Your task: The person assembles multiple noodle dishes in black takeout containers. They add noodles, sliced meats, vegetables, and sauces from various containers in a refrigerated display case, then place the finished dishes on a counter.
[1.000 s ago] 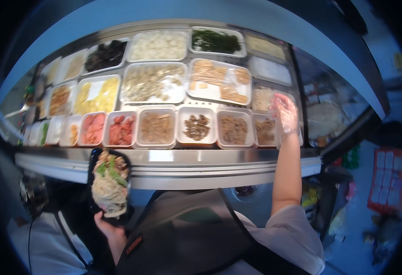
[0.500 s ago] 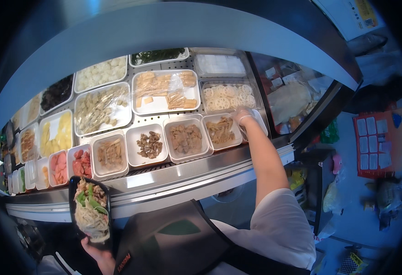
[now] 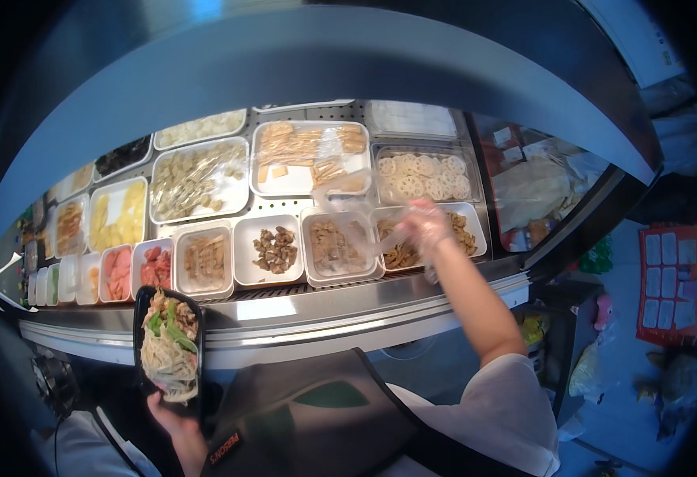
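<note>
My left hand (image 3: 175,425) grips the near end of a black oblong tray (image 3: 198,350), thumb at its rim. In it lie pale noodle-like strands (image 3: 169,367), green leaves (image 3: 175,332) and brown chopped food (image 3: 177,308). My right hand (image 3: 426,226), in a clear plastic glove, is closed on a see-through plastic cover (image 3: 348,203), blurred by motion. The cover stretches left from my fingers, over the tub of brown pieces (image 3: 336,242). Below the hand is a white tray of brown strips (image 3: 464,233), partly hidden by my hand and wrist.
Several food trays fill the chilled counter, among them sliced lotus root (image 3: 424,176), tan tofu-like strips (image 3: 308,147), dark brown pieces (image 3: 275,250) and red slices (image 3: 156,266). A steel front ledge (image 3: 285,308) runs before them. An overhanging metal hood (image 3: 324,56) arches above.
My right hand has lifted and drawn the clear cover leftward, uncovering more of the brown strips. The view has shifted slightly. My left hand still holds the black tray.
</note>
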